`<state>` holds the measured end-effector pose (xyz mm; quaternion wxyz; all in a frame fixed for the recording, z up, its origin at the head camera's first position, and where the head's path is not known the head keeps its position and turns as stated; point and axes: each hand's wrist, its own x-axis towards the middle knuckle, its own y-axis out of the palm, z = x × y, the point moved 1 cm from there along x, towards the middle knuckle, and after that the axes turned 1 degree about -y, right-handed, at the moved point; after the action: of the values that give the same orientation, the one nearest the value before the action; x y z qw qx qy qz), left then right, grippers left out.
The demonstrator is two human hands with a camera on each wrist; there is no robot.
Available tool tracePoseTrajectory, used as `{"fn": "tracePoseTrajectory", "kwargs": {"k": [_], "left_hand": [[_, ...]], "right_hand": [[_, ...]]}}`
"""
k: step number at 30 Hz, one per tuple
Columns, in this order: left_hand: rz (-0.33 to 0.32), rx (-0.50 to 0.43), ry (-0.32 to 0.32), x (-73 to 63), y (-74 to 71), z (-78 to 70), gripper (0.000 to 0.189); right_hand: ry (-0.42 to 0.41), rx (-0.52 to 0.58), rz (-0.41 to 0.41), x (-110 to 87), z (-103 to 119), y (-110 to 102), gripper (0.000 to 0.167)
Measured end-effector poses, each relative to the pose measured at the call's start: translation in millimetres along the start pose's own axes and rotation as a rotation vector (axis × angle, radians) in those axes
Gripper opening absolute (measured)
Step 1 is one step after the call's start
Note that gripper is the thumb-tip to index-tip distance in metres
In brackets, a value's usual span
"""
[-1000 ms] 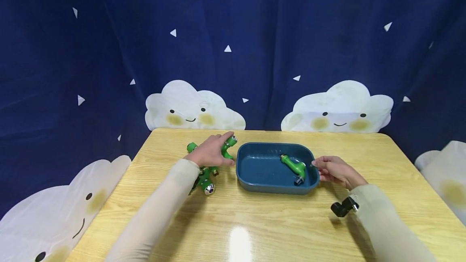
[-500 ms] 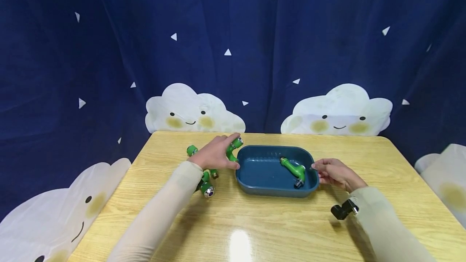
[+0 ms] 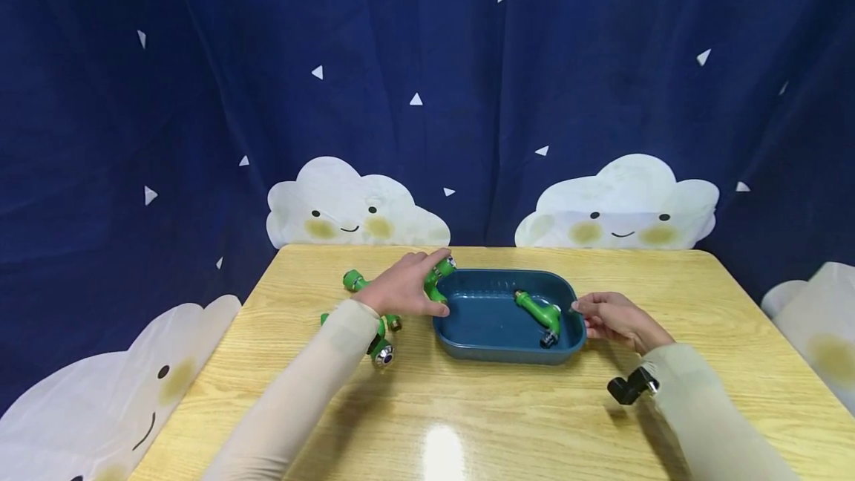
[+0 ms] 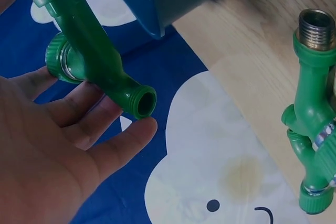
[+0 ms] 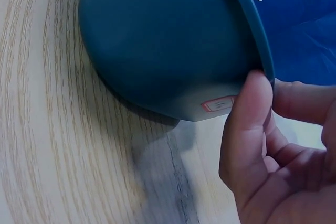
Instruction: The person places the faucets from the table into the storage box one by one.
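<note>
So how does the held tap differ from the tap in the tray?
The held tap is in the left grip; the tray tap lies inside the tray, untouched. In the head view, the held tap is at the tray's left end, the tray tap near its right end. Both are mostly green.

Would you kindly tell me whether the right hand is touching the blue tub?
Touching: the right wrist view shows the right hand pinching the blue tub at its rim.
</note>
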<state>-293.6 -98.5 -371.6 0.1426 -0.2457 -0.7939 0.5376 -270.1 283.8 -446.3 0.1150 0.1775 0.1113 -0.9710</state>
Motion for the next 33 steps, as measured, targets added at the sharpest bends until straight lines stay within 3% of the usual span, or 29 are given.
{"fn": "tracePoseTrajectory", "kwargs": {"k": [22, 33], "left_hand": [[0.043, 0.104, 0.03, 5.5, 12.4, -4.3, 0.099], [0.046, 0.177, 0.022, 8.3, 18.1, -7.6, 0.1]], "right_hand": [[-0.004, 0.008, 0.014, 4.6, -2.2, 1.1, 0.024], [-0.001, 0.0, 0.036, 2.4, -3.5, -1.9, 0.036]]}}
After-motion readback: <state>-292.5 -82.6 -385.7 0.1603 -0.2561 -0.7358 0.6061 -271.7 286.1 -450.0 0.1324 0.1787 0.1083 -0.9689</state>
